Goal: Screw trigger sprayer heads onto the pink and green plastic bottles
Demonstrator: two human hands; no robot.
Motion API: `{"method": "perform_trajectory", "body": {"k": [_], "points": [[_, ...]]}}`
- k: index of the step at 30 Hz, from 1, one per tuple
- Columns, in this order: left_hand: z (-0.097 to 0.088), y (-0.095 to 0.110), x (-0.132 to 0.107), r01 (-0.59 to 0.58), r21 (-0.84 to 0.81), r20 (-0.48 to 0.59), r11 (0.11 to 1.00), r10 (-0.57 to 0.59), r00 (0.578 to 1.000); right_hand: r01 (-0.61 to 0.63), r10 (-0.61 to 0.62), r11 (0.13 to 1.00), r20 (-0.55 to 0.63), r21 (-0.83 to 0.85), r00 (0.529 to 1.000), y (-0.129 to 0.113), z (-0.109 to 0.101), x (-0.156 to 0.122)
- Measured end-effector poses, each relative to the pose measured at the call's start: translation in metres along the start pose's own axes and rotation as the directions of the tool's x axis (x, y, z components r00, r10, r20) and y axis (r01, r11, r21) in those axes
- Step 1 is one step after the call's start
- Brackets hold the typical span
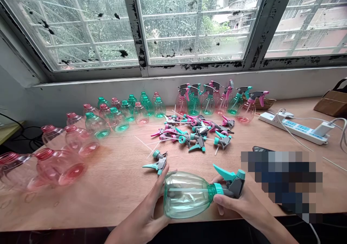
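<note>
A clear green spray bottle point(187, 195) lies sideways between my two hands, above the table's front edge. My left hand point(153, 204) is wrapped round the bottle's base end. At the other end, my right hand point(230, 198) grips the neck, its thumb by the teal collar point(218, 189). The grey and teal trigger head point(235, 182) sits on the neck, pointing right, and a thin tube runs inside the bottle. Just beyond my left fingertips a loose teal trigger head point(158, 161) rests on the table.
Several headless pink and green bottles point(99, 124) stand at the left and back. A pile of loose trigger heads point(195, 130) lies mid-table. Bottles with heads point(208, 101) line the wall. To the right are a power strip point(294, 127), cables, a brown box point(332, 99) and a blurred patch.
</note>
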State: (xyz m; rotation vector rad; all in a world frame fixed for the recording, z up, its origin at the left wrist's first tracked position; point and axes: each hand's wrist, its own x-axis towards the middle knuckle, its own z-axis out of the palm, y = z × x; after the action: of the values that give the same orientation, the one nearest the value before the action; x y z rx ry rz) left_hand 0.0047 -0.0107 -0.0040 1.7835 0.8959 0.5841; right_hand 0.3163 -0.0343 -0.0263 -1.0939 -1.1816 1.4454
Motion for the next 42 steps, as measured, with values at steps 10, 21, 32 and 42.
{"method": "perform_trajectory", "body": {"k": [10,21,32,42], "points": [[-0.002,-0.002,0.002,0.009,0.003,0.027,1.0,-0.01,1.0,-0.004,0.004,1.0,0.006,0.007,1.0,0.002,-0.001,0.0],[-0.002,0.002,0.001,0.044,-0.045,0.054,0.998,-0.042,0.998,0.0,0.0,1.0,0.021,-0.026,1.0,-0.002,0.0,0.0],[-0.002,0.004,0.002,0.069,0.004,0.015,0.998,-0.069,0.998,-0.019,0.02,1.0,-0.049,0.018,0.999,-0.007,0.001,-0.001],[-0.001,0.005,0.004,0.025,-0.07,0.023,0.997,-0.023,0.999,0.011,-0.012,1.0,-0.023,-0.004,1.0,-0.011,0.003,-0.001]]}}
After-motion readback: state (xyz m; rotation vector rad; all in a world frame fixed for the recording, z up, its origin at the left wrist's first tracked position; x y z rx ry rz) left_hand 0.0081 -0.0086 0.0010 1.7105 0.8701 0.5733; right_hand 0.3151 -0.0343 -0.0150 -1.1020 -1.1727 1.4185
